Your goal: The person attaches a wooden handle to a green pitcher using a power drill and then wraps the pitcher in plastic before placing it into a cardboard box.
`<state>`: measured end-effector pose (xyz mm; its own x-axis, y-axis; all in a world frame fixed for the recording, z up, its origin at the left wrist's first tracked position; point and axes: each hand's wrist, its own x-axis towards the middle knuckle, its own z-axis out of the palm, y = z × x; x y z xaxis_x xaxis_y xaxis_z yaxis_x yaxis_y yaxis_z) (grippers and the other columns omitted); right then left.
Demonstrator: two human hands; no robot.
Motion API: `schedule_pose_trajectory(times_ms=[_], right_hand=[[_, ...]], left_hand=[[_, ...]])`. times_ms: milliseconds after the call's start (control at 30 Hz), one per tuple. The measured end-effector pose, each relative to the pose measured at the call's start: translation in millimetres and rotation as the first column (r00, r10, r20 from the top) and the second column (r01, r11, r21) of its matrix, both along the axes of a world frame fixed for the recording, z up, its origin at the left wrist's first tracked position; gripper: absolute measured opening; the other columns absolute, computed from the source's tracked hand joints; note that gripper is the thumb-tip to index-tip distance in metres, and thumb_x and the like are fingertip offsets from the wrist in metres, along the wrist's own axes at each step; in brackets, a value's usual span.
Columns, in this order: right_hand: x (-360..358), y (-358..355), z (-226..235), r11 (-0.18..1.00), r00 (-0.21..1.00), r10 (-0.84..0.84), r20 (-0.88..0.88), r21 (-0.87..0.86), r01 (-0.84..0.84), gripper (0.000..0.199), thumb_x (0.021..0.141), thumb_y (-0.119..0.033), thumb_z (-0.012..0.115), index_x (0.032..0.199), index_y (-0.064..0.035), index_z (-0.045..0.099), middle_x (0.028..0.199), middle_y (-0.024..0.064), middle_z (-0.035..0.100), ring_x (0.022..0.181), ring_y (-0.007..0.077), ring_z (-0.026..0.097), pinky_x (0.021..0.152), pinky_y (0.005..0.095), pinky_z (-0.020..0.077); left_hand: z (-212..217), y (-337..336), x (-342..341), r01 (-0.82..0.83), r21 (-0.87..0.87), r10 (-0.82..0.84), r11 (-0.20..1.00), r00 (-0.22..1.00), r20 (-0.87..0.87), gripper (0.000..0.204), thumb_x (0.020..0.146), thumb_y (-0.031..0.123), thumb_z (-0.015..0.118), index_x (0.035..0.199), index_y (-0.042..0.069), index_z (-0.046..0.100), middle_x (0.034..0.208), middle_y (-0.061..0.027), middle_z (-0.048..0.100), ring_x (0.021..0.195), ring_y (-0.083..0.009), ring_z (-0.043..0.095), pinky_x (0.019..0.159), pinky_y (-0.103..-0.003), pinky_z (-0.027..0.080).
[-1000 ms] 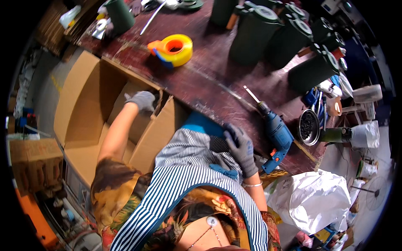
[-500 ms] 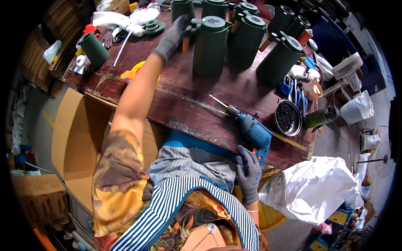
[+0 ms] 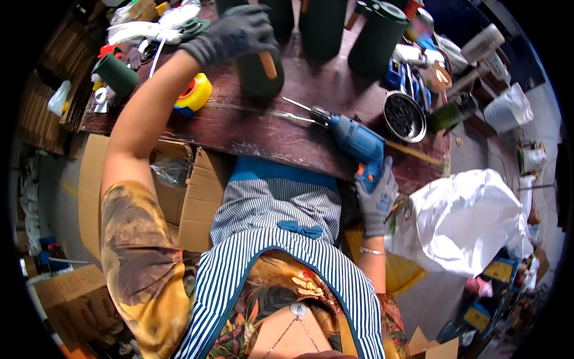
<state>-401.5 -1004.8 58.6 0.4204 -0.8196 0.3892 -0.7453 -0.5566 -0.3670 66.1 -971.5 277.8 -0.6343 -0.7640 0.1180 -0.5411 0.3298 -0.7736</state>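
Observation:
My left hand, in a grey glove, is closed around the top of a dark green jug with a wooden handle. The hand hides the jug's upper part. At the table's front edge my right hand, gloved too, has its fingers around the grip of a blue power drill. The drill lies on its side with its long bit pointing left. More dark green jugs stand behind, their tops partly cut off by the picture's edge.
A metal bowl of small black screws sits right of the drill. Left of the jug is a yellow tape roll. A green jug body leans at far left. An open cardboard box and a white sack flank me.
My left hand has brought a jug from the back row toward the front of the table. My right hand has moved from beside the drill onto its grip. The view has shifted.

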Motion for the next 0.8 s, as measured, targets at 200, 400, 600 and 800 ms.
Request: schedule_pose_trajectory(times_ms=[200, 400, 600, 800], right_hand=[[-2, 3, 0, 0.990, 0.997, -0.075, -0.003, 0.123, 0.075, 0.098, 0.078, -0.041, 0.077, 0.157, -0.0081, 0.030, 0.121, 0.0215, 0.057, 0.103, 0.0381, 0.058, 0.093, 0.0484, 0.0468], [-14, 11, 0, 0.967, 0.968, -0.052, 0.244, 0.255, -0.012, 0.102, 0.071, -0.036, 0.082, 0.154, -0.0028, 0.033, 0.123, 0.0228, 0.055, 0.110, 0.0381, 0.056, 0.097, 0.0479, 0.0458], [-47, 32, -20, 0.959, 0.943, -0.059, 0.326, 0.281, -0.038, 0.099, 0.072, -0.034, 0.084, 0.152, -0.0016, 0.035, 0.137, 0.0239, 0.048, 0.121, 0.0387, 0.050, 0.104, 0.0470, 0.0419], [-39, 36, -42, 0.937, 0.872, -0.081, 0.483, 0.336, -0.099, 0.101, 0.075, -0.033, 0.083, 0.155, -0.0043, 0.028, 0.145, 0.0216, 0.044, 0.127, 0.0379, 0.048, 0.108, 0.0476, 0.0395]], left_hand=[[36, 135, -52, -0.419, -0.044, 0.217, 0.907, 0.554, -0.803, 0.043, 0.086, 0.012, 0.069, 0.129, 0.016, 0.066, 0.110, -0.0097, 0.066, 0.102, -0.0284, 0.064, 0.092, -0.039, 0.052], [-76, 187, -121, -0.063, 0.636, 0.601, 0.769, -0.271, -0.752, 0.045, 0.086, 0.001, 0.063, 0.131, 0.003, 0.060, 0.125, -0.0088, 0.061, 0.116, -0.0199, 0.059, 0.105, -0.035, 0.046], [-178, 134, -116, -0.251, 0.536, 0.592, 0.806, 0.335, -0.733, 0.049, 0.084, 0.023, 0.069, 0.130, 0.010, 0.062, 0.128, -0.0173, 0.058, 0.128, -0.0378, 0.051, 0.111, -0.043, 0.040], [-114, 23, -136, -0.050, 0.523, 0.518, 0.851, 0.238, -0.821, 0.054, 0.082, 0.023, 0.075, 0.133, 0.011, 0.061, 0.130, -0.0127, 0.062, 0.122, -0.0317, 0.058, 0.105, -0.043, 0.044]])
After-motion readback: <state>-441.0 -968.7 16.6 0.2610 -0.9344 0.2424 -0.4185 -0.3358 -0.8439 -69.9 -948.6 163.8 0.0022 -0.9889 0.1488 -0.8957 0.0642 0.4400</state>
